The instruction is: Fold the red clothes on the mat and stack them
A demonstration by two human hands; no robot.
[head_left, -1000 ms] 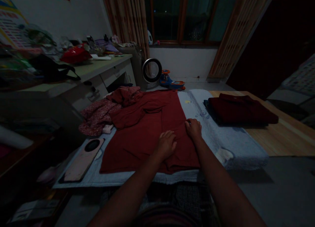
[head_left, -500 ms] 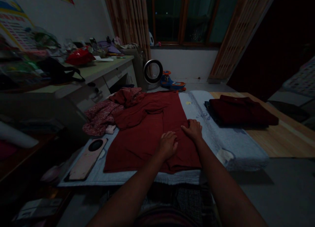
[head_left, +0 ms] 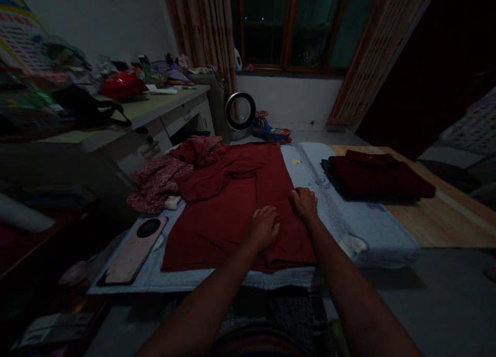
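Note:
A rust-red shirt (head_left: 217,222) lies spread on a pale blue padded cover (head_left: 151,274), one sleeve folded across its upper left part. My left hand (head_left: 264,228) rests palm down on the lower middle of the shirt, its fingers loosely stretched out and slightly bent. At the shirt's right edge, my right hand (head_left: 305,203) has its thumb and curled fingers drawn together on the cloth. The exact pinch is partly hidden by the hand itself.
Patterned pink-red clothing (head_left: 160,181) is heaped at the shirt's left. A pink phone (head_left: 132,259) lies near the front left corner. Folded dark red clothes (head_left: 382,176) sit on the right, partly over a wooden board (head_left: 445,217). A cluttered desk (head_left: 143,114) stands at left.
My right thumb has drawn in toward the fingers at the shirt's right edge. My left hand stays in place on the shirt. The view has shifted very slightly.

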